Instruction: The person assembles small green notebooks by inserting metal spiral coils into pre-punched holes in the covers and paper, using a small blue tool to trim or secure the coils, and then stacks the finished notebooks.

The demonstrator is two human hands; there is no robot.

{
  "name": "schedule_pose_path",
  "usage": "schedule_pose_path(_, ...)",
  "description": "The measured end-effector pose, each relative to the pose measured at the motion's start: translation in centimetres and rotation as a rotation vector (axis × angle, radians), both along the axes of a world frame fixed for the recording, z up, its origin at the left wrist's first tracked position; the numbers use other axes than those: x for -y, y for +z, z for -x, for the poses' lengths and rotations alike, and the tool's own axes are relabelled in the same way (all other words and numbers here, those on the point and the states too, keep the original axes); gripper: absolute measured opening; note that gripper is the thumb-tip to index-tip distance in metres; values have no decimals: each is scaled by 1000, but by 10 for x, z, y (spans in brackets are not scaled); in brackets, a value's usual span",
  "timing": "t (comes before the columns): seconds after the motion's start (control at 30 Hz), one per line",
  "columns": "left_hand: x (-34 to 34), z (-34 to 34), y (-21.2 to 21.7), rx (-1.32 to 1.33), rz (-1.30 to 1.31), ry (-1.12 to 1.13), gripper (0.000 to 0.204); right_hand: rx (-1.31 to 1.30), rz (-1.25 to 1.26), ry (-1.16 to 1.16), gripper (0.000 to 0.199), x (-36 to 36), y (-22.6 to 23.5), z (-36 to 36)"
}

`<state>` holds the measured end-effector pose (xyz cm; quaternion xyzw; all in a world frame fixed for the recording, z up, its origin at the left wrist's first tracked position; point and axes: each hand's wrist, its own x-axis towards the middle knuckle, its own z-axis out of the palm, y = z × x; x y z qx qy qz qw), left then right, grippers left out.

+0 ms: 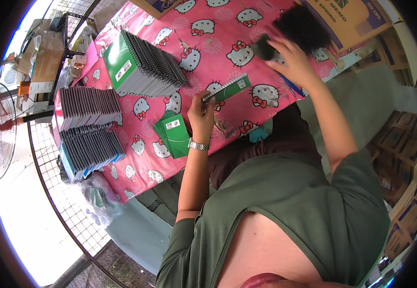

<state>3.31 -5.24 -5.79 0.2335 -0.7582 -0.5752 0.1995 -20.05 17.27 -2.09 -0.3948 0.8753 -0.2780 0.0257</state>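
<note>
My left hand [201, 117], with a silver watch on its wrist, is closed on the bound edge of a small green spiral notebook [233, 91], tilted over the table. Farther right, my right hand [292, 62] curls its thumb and fingers around a dark, rounded, blurred object [264, 48] whose kind I cannot make out. Below that hand a blue, thin-handled tool [293, 87] lies near the table edge. Beside my left wrist, a few green notebooks [175, 137] lie fanned out. A heap of black binding coils [302, 29] lies beyond my right hand.
A tall stack of green spiral notebooks [143, 67] stands at back left, with red-covered [88, 108] and blue-covered stacks [93, 149] left of it. The pink patterned cloth [213, 53] covers the table. A carton [347, 21] stands far right; a fan [0, 132] is at left.
</note>
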Motion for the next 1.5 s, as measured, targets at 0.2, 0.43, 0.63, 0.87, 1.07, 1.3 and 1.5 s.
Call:
schedule_pose_path(0.2, -18, -4, -7, -50, -95, 112, 20, -114, -321, -31, 56, -72, -15, -55)
schedule_pose_path(0.43, -19, -10, -19, -30, 94, 161, 18, 472, 379, 312, 56, 19, 20, -126)
schedule_pose_path(0.63, -14, -11, -18, -88, 245, 127, 29, 55, 309, 343, 56, 37, 23, -143)
schedule_pose_path(0.87, -20, -16, -23, -82, 93, 153, 22, 145, 218, 334, 51, 33, 24, -150)
schedule_pose_path(1.07, -28, -15, -3, -101, 173, 213, 25, 784, 318, 261, 47, 30, 15, -154)
schedule_pose_path(1.3, -4, -56, 70, -62, 564, 184, 25, 553, 237, 383, 49, 5, 29, -123)
schedule_pose_path(1.5, 39, -71, 116, 441, 775, 67, 40, 84, 247, 228, 48, 15, 0, -96)
